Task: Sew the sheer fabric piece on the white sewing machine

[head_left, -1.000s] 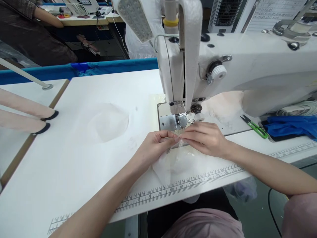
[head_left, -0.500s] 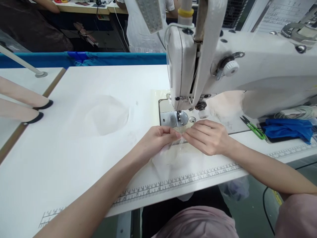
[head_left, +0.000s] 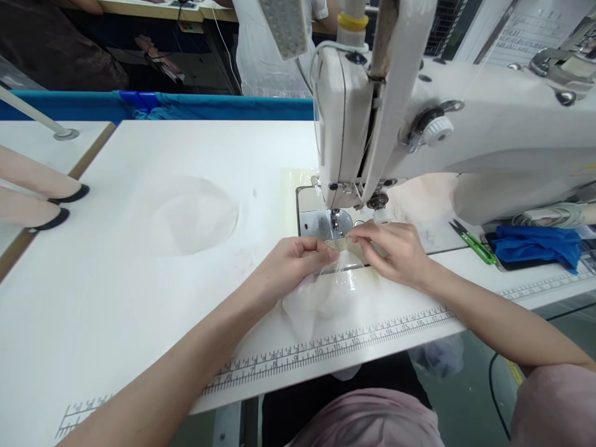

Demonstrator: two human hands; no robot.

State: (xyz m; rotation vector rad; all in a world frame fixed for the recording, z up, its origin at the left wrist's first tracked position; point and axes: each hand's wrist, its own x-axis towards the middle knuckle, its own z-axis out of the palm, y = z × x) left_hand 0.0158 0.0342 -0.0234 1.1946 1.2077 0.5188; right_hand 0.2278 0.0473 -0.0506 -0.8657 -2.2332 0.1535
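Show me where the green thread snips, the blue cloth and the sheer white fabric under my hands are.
green thread snips (head_left: pixel 475 243), head view, on the green handle.
blue cloth (head_left: pixel 535 243), head view, on the middle of the folded pile.
sheer white fabric (head_left: pixel 321 304), head view, on the loose part below the hands.
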